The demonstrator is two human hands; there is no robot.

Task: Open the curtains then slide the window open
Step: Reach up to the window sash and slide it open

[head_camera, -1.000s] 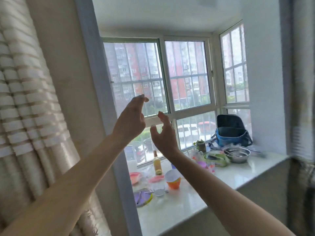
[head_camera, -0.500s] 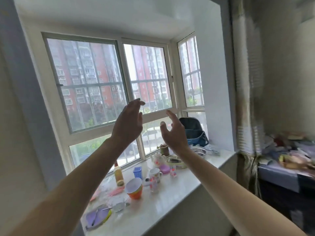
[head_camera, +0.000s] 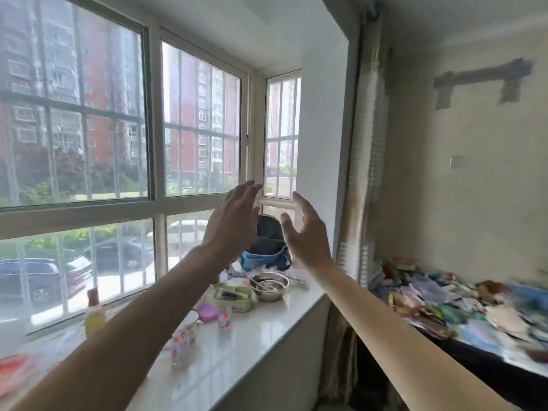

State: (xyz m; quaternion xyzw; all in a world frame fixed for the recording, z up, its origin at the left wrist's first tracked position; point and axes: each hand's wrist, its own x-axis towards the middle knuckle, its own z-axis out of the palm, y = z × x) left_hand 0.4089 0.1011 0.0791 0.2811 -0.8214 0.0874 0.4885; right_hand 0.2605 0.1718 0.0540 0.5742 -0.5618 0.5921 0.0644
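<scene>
The bay window (head_camera: 154,114) fills the left and middle of the head view, its white-framed sliding panes closed. A beige striped curtain (head_camera: 366,161) hangs bunched against the wall at the right of the window recess. My left hand (head_camera: 232,223) and my right hand (head_camera: 305,232) are raised side by side in the air in front of the window's right corner, palms facing each other, fingers spread, holding nothing. Both hands are apart from the curtain and the glass. The right hand is a short way left of the curtain.
The white sill (head_camera: 237,351) carries a steel bowl (head_camera: 268,286), a green tin (head_camera: 234,296), cups, a bottle (head_camera: 94,314) and a blue bag (head_camera: 267,247). A cluttered table (head_camera: 462,307) stands at the right under a bare wall.
The view has swung to the right: the left curtain has left the frame and the right curtain and table have come in. Both hands stay raised and open, moving right with the view.
</scene>
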